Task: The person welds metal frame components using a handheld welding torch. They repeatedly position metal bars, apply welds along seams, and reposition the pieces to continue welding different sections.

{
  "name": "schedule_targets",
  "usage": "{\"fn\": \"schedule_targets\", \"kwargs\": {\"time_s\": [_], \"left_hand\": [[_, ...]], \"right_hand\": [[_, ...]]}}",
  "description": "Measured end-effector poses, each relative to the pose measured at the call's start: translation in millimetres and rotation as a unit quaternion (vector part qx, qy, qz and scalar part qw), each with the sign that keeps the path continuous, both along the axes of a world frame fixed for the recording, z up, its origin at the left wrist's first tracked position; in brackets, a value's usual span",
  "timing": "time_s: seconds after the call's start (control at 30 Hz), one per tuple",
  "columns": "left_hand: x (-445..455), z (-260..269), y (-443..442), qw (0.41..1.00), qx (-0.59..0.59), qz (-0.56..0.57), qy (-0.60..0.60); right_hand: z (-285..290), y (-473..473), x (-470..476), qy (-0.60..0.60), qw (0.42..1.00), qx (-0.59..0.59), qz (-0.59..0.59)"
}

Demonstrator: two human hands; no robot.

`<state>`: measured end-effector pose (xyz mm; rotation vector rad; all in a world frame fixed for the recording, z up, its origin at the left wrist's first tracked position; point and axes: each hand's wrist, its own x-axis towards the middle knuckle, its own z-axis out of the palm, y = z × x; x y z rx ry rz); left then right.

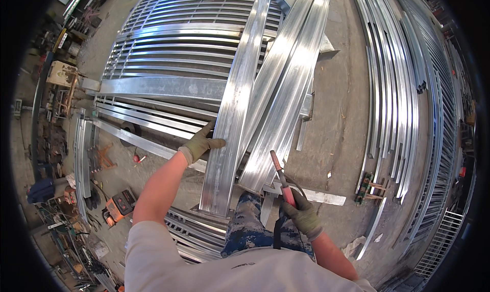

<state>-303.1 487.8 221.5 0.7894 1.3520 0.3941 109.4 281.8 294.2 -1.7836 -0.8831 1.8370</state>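
My left hand (201,142), in an olive work glove, rests on the left edge of a wide galvanized steel channel or tube (231,108), its thumb lying over the top face and its other fingers at the side. My right hand (303,213), gloved too, is closed around the red handle of a welding torch (284,183). The torch's tip points up and away, over the near end of another wide metal profile (285,96). A further profile (275,58) lies between these two, slanting away. A cable runs from the torch past my right hand.
Barred metal panels (183,58) lie beneath the profiles. Long metal tubes (394,100) run along the floor at right, near a small wooden stool (373,189). An orange and black machine (119,207) stands at lower left, and a flat bar (317,195) lies near my right hand.
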Motion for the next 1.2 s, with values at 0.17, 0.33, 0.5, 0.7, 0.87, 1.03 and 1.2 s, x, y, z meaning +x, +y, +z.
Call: {"fn": "schedule_targets", "kwargs": {"time_s": [0.17,0.33,0.5,0.7,0.87,1.03,1.2], "left_hand": [[75.6,7.3,-34.5,0.888,0.133,-0.129,0.421],[116.2,55.3,-30.9,0.864,0.065,-0.19,0.461],[105.9,30.8,-37.9,0.839,0.108,-0.196,0.496],[92.8,22.9,-49.2,0.833,0.138,-0.197,0.498],[81.6,18.7,-83.9,0.838,0.179,-0.184,0.481],[80.9,29.6,-103.5,0.852,0.164,-0.175,0.466],[69.0,-15.8,-130.4,0.848,0.219,-0.155,0.457]], "right_hand": [[-3.4,-4.4,2.7,0.028,0.999,0.025,-0.03],[-9.3,-9.9,9.8,0.047,0.997,0.022,-0.058],[1.4,-9.6,12.6,0.035,0.998,0.03,-0.044],[0.0,-19.4,22.4,0.023,0.998,0.023,-0.05],[-2.2,-25.3,27.0,0.009,0.999,0.014,-0.039],[-3.1,-18.5,27.6,0.001,0.999,0.029,-0.016],[-10.5,-10.7,23.5,-0.019,0.999,0.032,0.022]]}}
